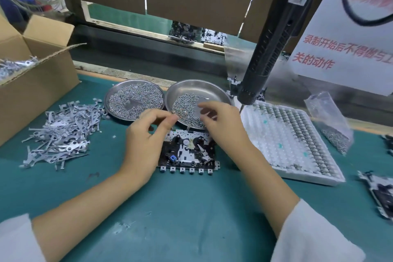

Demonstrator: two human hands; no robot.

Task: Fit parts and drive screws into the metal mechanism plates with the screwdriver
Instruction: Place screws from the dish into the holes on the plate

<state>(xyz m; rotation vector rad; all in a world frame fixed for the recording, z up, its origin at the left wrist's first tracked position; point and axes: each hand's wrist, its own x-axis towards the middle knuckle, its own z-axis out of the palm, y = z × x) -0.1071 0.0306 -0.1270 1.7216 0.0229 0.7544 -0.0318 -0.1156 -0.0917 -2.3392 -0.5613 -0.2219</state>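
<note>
Teal matting covers your desk (191, 208), with cardboard screens behind it and an open carton (32, 74) at your left. One mechanism plate (188, 152) lies flat on the mat between your wrists, its row of square tabs toward you. Your left hand (146, 144) hovers over the plate's left edge with thumb and forefinger drawn together; motion blur keeps me from telling whether that grip holds anything. Your right hand (221, 121) is over the right-hand dish of screws (191, 104), fingers bent and close together; whether a screw is pinched there I cannot tell. A second dish of screws (134, 100) sits just beside it, touching or nearly so. The electric screwdriver (270, 49) hangs unattended above the white parts tray (282, 140), near your right hand.

Risks, as I judge them: a dropped screw would vanish into the loose metal levers (61, 134) or the plate's own works; the two dishes side by side invite picking the wrong screw; the hanging driver could catch your hand as you withdraw.

Legible writing: the white notice (348, 49) carries red Chinese characters, partly cut off, reading roughly "录制开始后不得做与…关的动作". No brand marks are readable.
</note>
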